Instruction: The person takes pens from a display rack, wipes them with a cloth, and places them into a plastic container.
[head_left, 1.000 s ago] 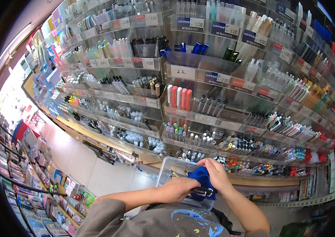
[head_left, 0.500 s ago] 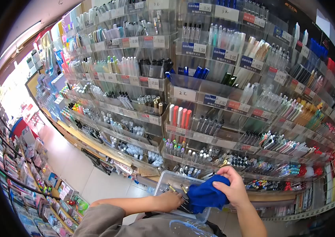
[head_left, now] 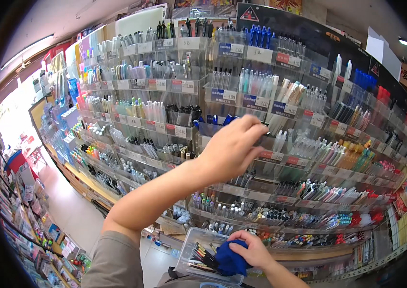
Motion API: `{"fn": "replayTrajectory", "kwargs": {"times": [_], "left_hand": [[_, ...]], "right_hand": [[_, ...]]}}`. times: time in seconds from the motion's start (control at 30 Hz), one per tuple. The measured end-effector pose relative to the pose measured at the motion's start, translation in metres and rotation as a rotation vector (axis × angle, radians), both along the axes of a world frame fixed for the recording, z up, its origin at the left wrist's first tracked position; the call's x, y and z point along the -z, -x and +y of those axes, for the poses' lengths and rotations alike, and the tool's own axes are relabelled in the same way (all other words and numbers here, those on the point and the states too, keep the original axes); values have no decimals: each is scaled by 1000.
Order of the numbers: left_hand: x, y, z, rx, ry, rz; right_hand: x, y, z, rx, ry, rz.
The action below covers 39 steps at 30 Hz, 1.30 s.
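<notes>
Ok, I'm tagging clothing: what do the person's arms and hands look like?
The left sleeve is short, grey-brown and plain; on the right, none shows. The left hand and right hand are bare, with no gloves or watches visible.

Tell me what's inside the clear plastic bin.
The bin holds pens at left; a blue cloth, held by the right hand, covers part of it, hiding whatever lies beneath.

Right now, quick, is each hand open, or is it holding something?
Left hand: fingers bent, up by the pen rack; can't tell if it holds anything.
Right hand: closed, holding the blue cloth.
</notes>
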<state>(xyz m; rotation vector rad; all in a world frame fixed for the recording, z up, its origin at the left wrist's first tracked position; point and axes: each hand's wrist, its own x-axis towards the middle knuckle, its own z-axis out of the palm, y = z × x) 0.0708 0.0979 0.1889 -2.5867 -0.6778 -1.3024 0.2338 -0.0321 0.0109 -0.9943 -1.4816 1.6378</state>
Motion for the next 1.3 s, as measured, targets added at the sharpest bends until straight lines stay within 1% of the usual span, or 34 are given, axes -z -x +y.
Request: {"fn": "replayTrajectory", "kwargs": {"times": [0.1,0.2,0.23,0.33,0.37,0.6,0.63,0.73,0.8,0.9,1.0,1.03,1.07,1.13,1.2,1.27,1.3], "left_hand": [[-8,-14,22,-99,66,87],[-11,-21,30,-119,150,135],[-11,-22,32,-87,190,75],[-13,-19,36,-20,262,38],[-16,-18,37,-39,235,59],[-24,-3,46,33,445,64],[-27,0,44,-2,545,73],[-31,10,44,23,573,94],[-32,14,43,50,479,97],[-28,21,54,39,346,129],[-29,25,51,-9,281,63],[-31,29,52,24,179,30],[-35,34,48,18,179,9],[-41,43,42,53,100,-114],[-50,54,27,67,61,-226],[-52,66,13,104,46,-366],[-50,71,7,111,39,-420]], "right_hand": [[-3,1,-3,-23,28,17],[3,-1,-3,-35,45,31],[5,-1,-3,-35,41,33],[14,-1,-2,-39,39,42],[17,0,-1,-42,41,46],[26,6,1,-54,2,59],[27,6,1,-49,-3,61],[29,5,1,-32,5,63],[30,5,1,-17,35,62],[25,6,2,27,197,184],[33,4,5,65,350,267],[32,4,6,98,374,240],[32,3,6,97,376,244],[31,-1,7,97,390,254],[9,-7,7,99,404,374],[-7,-20,9,-6,520,822],[-1,-19,11,92,617,916]]}}
